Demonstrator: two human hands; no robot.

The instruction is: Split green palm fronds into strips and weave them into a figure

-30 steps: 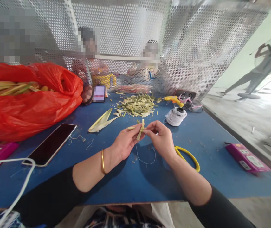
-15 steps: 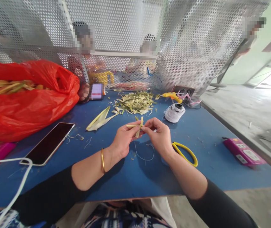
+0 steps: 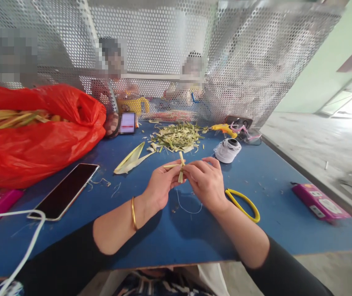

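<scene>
Over the middle of the blue table, my left hand (image 3: 161, 181) pinches a small cross of pale husk strips (image 3: 180, 177). One strip points up, another points left, and a short end hangs below the crossing. My right hand (image 3: 205, 181) closes its thumb and fingers on the same cross from the right side; its fingertips hide part of the crossing. A thin white thread (image 3: 191, 212) loops down from between the hands onto the table. Beyond them lie a heap of shredded husk pieces (image 3: 177, 137) and a larger folded husk leaf (image 3: 131, 160).
A red plastic bag (image 3: 40, 144) of husks fills the left side, near a phone (image 3: 64, 191) and white cable (image 3: 35, 236). Thread spool (image 3: 227, 151), yellow glue gun (image 3: 223, 130), yellow-handled tool (image 3: 243, 205) and purple power strip (image 3: 319, 201) lie right. A perforated metal screen (image 3: 151, 37) stands behind; people sit beyond.
The fingers of my right hand have curled further over the cross, and its back now turns more toward me. The cross tilts slightly left. The whole view has shifted a little.
</scene>
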